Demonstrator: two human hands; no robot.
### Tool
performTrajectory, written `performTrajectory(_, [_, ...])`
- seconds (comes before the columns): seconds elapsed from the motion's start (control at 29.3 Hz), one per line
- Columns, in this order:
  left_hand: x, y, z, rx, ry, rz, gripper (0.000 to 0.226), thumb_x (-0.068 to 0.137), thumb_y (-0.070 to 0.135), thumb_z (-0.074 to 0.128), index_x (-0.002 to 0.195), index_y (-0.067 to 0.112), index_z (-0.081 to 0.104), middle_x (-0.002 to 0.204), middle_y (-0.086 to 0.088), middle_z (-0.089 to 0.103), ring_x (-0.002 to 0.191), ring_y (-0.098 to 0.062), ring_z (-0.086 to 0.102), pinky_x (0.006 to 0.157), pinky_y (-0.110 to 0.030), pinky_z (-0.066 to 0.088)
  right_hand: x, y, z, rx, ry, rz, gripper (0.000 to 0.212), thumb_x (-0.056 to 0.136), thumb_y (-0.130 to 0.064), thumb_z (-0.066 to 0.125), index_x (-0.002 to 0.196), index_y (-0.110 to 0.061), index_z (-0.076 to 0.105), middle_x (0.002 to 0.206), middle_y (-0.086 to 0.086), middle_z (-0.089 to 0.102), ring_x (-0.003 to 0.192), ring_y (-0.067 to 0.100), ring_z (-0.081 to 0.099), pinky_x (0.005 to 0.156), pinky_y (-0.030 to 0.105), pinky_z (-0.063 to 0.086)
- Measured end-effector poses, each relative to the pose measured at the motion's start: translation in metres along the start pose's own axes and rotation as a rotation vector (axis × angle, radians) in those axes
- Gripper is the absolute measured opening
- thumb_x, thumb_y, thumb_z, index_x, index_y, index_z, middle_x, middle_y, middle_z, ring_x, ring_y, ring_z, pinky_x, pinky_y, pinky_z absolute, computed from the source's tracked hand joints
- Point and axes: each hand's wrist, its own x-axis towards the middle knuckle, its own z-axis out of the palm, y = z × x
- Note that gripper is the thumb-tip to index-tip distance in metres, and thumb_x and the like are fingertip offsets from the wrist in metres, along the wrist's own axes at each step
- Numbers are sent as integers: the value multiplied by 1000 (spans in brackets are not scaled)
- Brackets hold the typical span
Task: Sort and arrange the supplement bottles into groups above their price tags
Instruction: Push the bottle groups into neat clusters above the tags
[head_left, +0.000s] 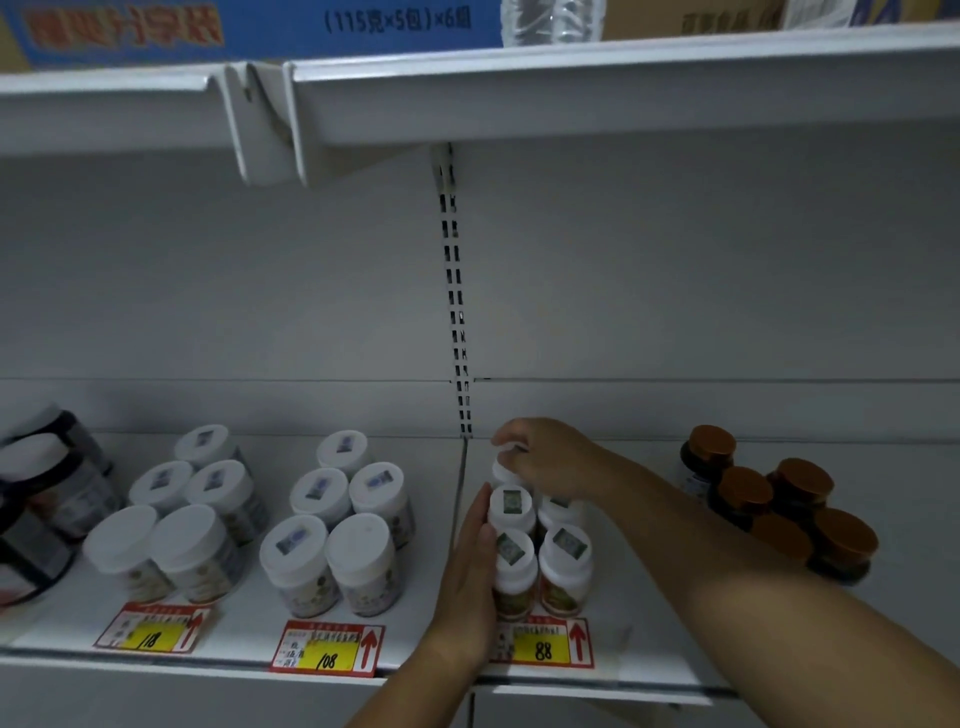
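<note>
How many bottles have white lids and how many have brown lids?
White-lid bottles: 15 that show; the right hand may hide more
Brown-lid bottles: 5
Total: 20

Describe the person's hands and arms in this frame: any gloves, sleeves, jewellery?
Both are bare: no gloves on the left hand or the right hand. No sleeves show on either forearm up to the frame edge. No watch, ring or wristband is visible. The dim light limits finer detail.
</note>
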Motion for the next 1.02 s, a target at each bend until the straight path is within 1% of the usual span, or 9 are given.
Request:
performTrajectory(0.14, [1, 2, 1, -8, -7, -3, 43, 90, 38, 34, 129, 28, 49, 127, 16, 61, 120, -6, 55, 92, -14, 45, -4, 3, 3, -9, 49, -2, 34, 91, -28, 51, 122, -17, 56, 134, 5, 55, 117, 19, 52, 87, 21, 34])
performTrajectory(0.34, [-2, 5, 1, -24, 25, -71, 58, 80, 62, 43, 132, 37, 44, 140, 4, 52, 128, -15, 49, 110, -40, 37, -21, -13, -5, 65, 139, -15, 45, 92, -36, 49, 133, -18, 45, 141, 4, 47, 125, 19, 46, 97, 28, 37])
performTrajectory(0.51, [-4, 22, -3, -180, 307, -13, 43, 86, 53, 45, 128, 42, 47, 146, 3, 44, 131, -20, 44, 112, -50, 30, -121, -7, -49, 470, 756, -243, 34, 88, -50, 49, 114, -32, 60, 117, -14, 62, 109, 2, 56, 85, 11, 42])
performTrajectory(0.65, [-15, 41, 45, 20, 195, 189, 48, 81, 53, 38, 128, 48, 45, 127, 36, 52, 116, 12, 50, 85, -24, 50, -190, 61, -88, 595, 1367, -214, 19, 90, -25, 46, 95, -24, 65, 95, -19, 68, 97, 1, 60, 93, 21, 47])
performTrajectory(0.75, [-26, 28, 112, 114, -49, 86, 35, 82, 58, 35, 115, 63, 45, 112, 54, 45, 102, 36, 36, 84, -1, 37, -189, 113, -83, 818, 1164, 114, 25, 96, -19, 40, 112, -21, 59, 122, -3, 60, 114, 11, 52, 111, 39, 34])
performTrajectory(0.85, [-8, 12, 157, 88, -161, -41, 34, 95, 41, 34, 130, 41, 32, 112, 42, 34, 84, 39, 38, 63, 14, 27, -179, 142, -66, 977, 833, 260, 40, 97, -38, 34, 133, -23, 47, 146, -1, 40, 131, 13, 39, 113, 38, 29])
performTrajectory(0.92, [9, 5, 172, 61, -189, -126, 46, 97, 37, 32, 141, 33, 19, 115, 37, 31, 82, 36, 36, 61, 13, 29, -176, 147, -63, 1033, 683, 254, 56, 88, -58, 38, 137, -30, 43, 145, -6, 42, 130, 12, 42, 111, 39, 32])
performTrajectory(0.99, [22, 2, 178, -19, -234, -193, 64, 89, 54, 32, 145, 27, 16, 129, 27, 41, 103, 27, 45, 85, 1, 39, -175, 149, -62, 1033, 621, 234, 63, 78, -67, 39, 133, -37, 46, 138, -8, 50, 122, 10, 51, 107, 39, 37])
performTrajectory(1.02, [27, 0, 181, -66, -264, -238, 79, 81, 66, 34, 146, 24, 18, 138, 13, 46, 119, 8, 50, 102, -18, 41, -175, 149, -61, 1009, 622, 230, 56, 81, -67, 38, 128, -40, 50, 133, -10, 55, 116, 8, 55, 103, 36, 41])
